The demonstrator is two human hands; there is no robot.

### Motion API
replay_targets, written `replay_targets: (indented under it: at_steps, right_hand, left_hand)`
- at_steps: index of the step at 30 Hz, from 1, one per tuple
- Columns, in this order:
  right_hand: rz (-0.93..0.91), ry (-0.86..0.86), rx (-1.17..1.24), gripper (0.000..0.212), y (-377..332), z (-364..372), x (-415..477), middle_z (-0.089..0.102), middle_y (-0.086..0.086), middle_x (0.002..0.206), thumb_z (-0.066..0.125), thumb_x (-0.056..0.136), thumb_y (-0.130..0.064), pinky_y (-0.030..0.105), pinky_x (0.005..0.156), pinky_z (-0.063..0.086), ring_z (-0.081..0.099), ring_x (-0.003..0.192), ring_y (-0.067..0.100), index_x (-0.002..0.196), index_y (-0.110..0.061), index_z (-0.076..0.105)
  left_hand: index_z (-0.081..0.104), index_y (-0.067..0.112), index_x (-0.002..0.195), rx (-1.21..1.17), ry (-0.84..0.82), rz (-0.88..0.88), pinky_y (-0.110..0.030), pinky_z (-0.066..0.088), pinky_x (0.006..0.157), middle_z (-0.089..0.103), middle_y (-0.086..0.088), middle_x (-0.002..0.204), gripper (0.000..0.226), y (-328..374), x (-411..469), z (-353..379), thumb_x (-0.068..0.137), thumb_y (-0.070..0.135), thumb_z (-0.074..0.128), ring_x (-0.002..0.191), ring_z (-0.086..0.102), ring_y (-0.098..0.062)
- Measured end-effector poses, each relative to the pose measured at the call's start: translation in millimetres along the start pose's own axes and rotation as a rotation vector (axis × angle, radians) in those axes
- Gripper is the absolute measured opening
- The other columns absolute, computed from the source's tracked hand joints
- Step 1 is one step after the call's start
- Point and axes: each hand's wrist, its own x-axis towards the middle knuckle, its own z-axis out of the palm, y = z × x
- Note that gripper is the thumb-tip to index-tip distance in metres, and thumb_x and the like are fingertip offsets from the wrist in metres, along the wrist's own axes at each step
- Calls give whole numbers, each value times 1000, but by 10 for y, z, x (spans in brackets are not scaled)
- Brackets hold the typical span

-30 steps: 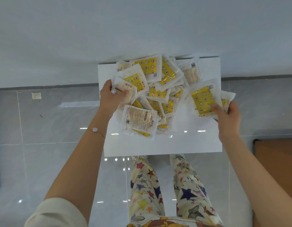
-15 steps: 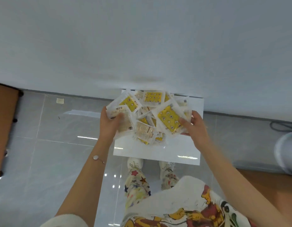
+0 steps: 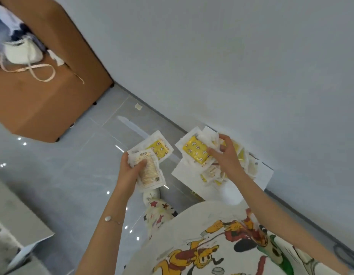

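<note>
My left hand (image 3: 130,171) grips a small stack of white packets (image 3: 150,169), lifted off to the left above the floor; the top one shows printed text, and one behind it shows a yellow patterned face (image 3: 160,148). My right hand (image 3: 224,155) pinches several yellow-faced packets (image 3: 196,151) above the small white table (image 3: 263,173). More packets (image 3: 249,163) lie in a heap on that table, partly hidden behind my right hand and forearm.
A brown wooden cabinet (image 3: 43,100) with a white drawstring bag (image 3: 21,52) on it stands at the upper left. A grey wall (image 3: 251,56) runs behind the table. Glossy grey floor tiles (image 3: 63,175) lie below, and a pale surface (image 3: 13,225) shows at the lower left.
The view has swung left and tilted. My left hand has carried its packets off the table to the left; my right hand has gathered yellow packets and holds them over the table.
</note>
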Motion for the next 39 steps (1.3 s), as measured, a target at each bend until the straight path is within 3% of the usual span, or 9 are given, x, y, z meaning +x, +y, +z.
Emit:
replay_targets:
  at_steps: [6, 10, 15, 21, 27, 33, 39]
  right_hand:
    - [-108, -189, -101, 46, -508, 1093, -21, 61, -3, 103, 66, 88, -10, 19, 54, 54, 66, 85, 9, 121, -29, 40]
    - [-117, -251, -141, 48, -766, 1895, -23, 60, -3, 109, 68, 87, -9, 19, 54, 54, 65, 87, 7, 121, -29, 41]
    - [-132, -298, -181, 50, -1055, 2896, 31, 61, 5, 115, 68, 87, -10, 21, 54, 55, 68, 87, 13, 126, -27, 40]
    - [-150, -365, -166, 53, -1348, 3894, 128, 64, 9, 114, 67, 87, -9, 26, 56, 58, 70, 87, 19, 131, -20, 39]
    - [-169, -458, -176, 53, -1684, 4648, 358, 66, 9, 114, 67, 87, -10, 37, 67, 61, 71, 89, 24, 131, -20, 40]
    - [-189, -632, -289, 52, -2009, 5393, 685, 67, 7, 107, 66, 88, -10, 31, 61, 59, 71, 83, 20, 131, -20, 39]
    - [-224, -818, -427, 48, -2312, 6069, 870, 66, 0, 105, 66, 88, -10, 25, 57, 57, 69, 82, 14, 125, -25, 41]
  left_hand:
    - [46, 18, 119, -129, 122, 47, -44, 57, 80, 64, -11, 118, 39, 314, 56, -942, 88, 3, 64, 101, 67, -28]
    - [44, 17, 126, -169, 156, 52, -45, 56, 84, 63, -9, 120, 44, 536, 172, -1594, 89, 3, 63, 104, 66, -27]
    - [46, 24, 114, -195, 218, 82, -44, 56, 84, 62, -7, 119, 36, 788, 334, -2496, 90, 2, 61, 104, 65, -25]
    - [45, 19, 121, -271, 371, 105, -47, 56, 86, 64, -7, 120, 39, 911, 530, -3363, 89, 5, 64, 105, 66, -25]
    - [43, 22, 123, -456, 537, 124, -40, 57, 82, 64, -2, 116, 43, 1013, 703, -3811, 89, 8, 64, 104, 66, -21]
    - [44, 28, 119, -577, 686, 120, -47, 55, 89, 62, -3, 122, 40, 1081, 951, -4066, 90, 10, 65, 107, 65, -23]
    - [40, 21, 126, -705, 856, 117, -46, 56, 87, 60, -4, 123, 43, 1201, 1070, -4178, 91, 10, 63, 108, 64, -23]
